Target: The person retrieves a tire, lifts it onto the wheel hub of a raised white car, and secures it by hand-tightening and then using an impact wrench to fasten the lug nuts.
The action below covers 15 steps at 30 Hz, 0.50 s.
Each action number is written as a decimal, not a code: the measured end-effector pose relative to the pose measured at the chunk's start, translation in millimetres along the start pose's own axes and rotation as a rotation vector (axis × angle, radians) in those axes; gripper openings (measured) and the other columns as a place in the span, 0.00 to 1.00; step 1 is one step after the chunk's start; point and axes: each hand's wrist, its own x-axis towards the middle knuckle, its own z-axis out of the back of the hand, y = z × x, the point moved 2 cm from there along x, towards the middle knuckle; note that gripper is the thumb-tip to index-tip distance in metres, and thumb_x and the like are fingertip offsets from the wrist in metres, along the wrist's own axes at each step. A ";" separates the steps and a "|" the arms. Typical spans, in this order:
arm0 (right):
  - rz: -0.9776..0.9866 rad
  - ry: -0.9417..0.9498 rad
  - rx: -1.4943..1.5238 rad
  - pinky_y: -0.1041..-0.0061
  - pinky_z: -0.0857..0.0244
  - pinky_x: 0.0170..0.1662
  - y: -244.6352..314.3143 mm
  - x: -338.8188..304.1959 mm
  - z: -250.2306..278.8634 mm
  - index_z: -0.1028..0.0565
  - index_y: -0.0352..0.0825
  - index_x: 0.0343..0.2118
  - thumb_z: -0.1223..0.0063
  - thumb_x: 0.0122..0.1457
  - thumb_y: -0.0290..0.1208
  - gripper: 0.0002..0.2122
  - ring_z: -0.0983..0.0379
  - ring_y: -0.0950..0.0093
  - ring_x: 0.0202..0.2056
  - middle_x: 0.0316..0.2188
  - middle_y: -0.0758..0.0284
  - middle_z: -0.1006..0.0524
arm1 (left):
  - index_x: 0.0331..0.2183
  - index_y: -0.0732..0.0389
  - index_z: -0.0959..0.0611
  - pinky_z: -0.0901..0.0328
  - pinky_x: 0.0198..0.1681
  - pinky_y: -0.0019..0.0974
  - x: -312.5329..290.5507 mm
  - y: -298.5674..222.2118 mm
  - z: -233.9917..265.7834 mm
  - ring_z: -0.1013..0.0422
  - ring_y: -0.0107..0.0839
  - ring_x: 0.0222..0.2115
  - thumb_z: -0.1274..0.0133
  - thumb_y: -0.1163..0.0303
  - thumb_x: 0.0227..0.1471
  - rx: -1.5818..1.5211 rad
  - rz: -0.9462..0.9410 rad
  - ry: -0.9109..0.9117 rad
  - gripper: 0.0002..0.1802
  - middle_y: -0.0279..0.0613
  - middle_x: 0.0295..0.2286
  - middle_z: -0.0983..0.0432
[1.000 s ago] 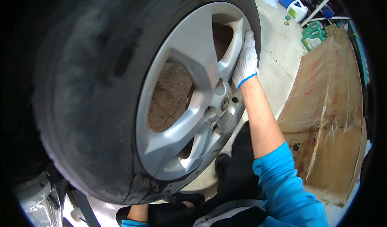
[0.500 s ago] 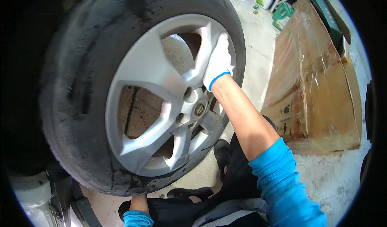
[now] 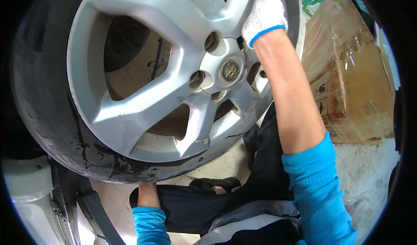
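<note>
A large car wheel fills the upper left, tilted, with a silver alloy rim (image 3: pixel 143 101) and a worn black tyre (image 3: pixel 41 110). My right hand (image 3: pixel 266 15), in a white knitted glove with a blue cuff, is closed on the rim's right side beside a spoke; its fingertips lie near the top of the view. From below, my left forearm (image 3: pixel 149 196) goes in under the tyre's lower edge. The tyre hides my left hand. A round centre cap (image 3: pixel 230 70) sits in the hub between open bolt holes.
Grey and black vehicle parts (image 3: pixel 28 180) stand at the lower left. A taped brown cardboard box (image 3: pixel 347 84) is on the floor at right, with a green jug (image 3: pixel 312 1) beyond it. My dark-clad legs (image 3: pixel 186 206) are below the wheel.
The wheel looks larger and its top now runs out of view. My right hand has shifted up and right in the picture, still on the rim; my left forearm remains under the tyre.
</note>
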 end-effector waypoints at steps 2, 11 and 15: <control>0.196 0.157 -0.167 0.68 0.36 0.57 4.5 14.1 1.0 0.30 0.33 0.58 0.60 0.69 0.50 0.25 0.30 0.64 0.52 0.53 0.57 0.27 | 0.66 0.57 0.39 0.46 0.65 0.47 17.9 -10.3 -15.6 0.43 0.44 0.63 0.59 0.53 0.65 0.014 -0.021 0.023 0.34 0.45 0.62 0.38; -0.121 0.142 0.111 0.67 0.51 0.68 -15.3 17.5 51.0 0.39 0.33 0.67 0.72 0.66 0.65 0.39 0.42 0.64 0.65 0.67 0.60 0.39 | 0.66 0.58 0.40 0.47 0.65 0.48 12.4 2.4 -23.8 0.43 0.45 0.63 0.60 0.52 0.65 0.056 -0.035 0.057 0.34 0.45 0.62 0.38; -0.152 -0.085 0.021 0.67 0.46 0.66 -20.1 27.0 21.7 0.36 0.35 0.65 0.65 0.64 0.66 0.39 0.35 0.65 0.60 0.62 0.59 0.32 | 0.66 0.58 0.40 0.47 0.65 0.48 18.5 -24.6 -35.7 0.43 0.45 0.63 0.60 0.52 0.65 0.073 -0.120 0.007 0.34 0.45 0.62 0.38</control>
